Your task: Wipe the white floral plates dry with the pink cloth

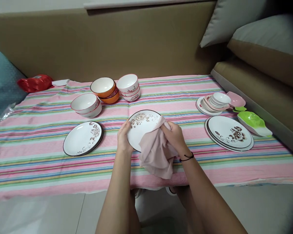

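A white plate [139, 130] with a dark rim and brown flowers is held up over the striped cloth. My left hand [124, 136] grips its left edge, thumb on the upper face. On the right side, my right hand [174, 134] is closed on a pinkish-beige cloth [158, 152], which drapes over the plate's lower right part and hangs down in folds. The right fingers behind the cloth are hidden. Left of my hands lies a small stack of similar flowered plates [81, 139]. Another stack of flowered plates [227, 130] sits to the right.
White bowls [86, 103], orange bowls [104, 86] and more white bowls [128, 83] stand in stacks behind the plate. At the right are small dishes [221, 97], a pink dish [235, 99] and a green leaf-shaped dish [252, 120]. A red bundle [35, 83] lies far left.
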Motion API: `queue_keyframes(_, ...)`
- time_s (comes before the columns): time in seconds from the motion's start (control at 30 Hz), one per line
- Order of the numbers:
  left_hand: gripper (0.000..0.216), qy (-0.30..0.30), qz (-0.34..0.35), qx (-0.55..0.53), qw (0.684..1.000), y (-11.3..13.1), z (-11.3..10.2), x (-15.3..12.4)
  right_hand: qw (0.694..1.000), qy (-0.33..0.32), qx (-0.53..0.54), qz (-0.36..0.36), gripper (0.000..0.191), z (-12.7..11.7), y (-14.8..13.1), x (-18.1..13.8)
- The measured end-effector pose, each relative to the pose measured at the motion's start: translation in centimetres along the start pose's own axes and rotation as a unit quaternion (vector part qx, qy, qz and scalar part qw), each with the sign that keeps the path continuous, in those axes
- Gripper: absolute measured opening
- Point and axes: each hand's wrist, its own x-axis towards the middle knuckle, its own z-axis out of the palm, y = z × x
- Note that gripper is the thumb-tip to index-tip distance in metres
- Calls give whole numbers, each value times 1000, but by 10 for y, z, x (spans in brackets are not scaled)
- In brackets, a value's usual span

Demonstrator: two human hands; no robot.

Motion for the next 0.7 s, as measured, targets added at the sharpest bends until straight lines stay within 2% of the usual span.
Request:
queue_keyframes(0.07,24,24,0,-21,999,1,1,1,1000,-11,18,17,41,2,-2,-4)
queue_keyframes(0.13,29,16,-17,-21,1000,2,1,0,999,5,37,11,39,5,-4,-7)
queue_keyframes(0.23,37,-21,-63,-4,998,3,2,-3,996,71,53,-16,40,5,-8,-10)
queue_keyframes(0.33,37,-25,-93,29,995,0,2,-5,990,128,58,-31,44,3,-10,-12)
queue_keyframes(0.47,42,9,-49,104,993,-9,6,-5,981,179,64,-43,47,2,-11,-13)
queue_keyframes(0.6,44,75,-15,107,991,-12,11,-3,977,195,64,-64,45,-1,-12,-11)
queue_keyframes(0.7,45,80,-2,100,992,-10,11,-1,974,178,28,-138,33,-9,-10,-6)
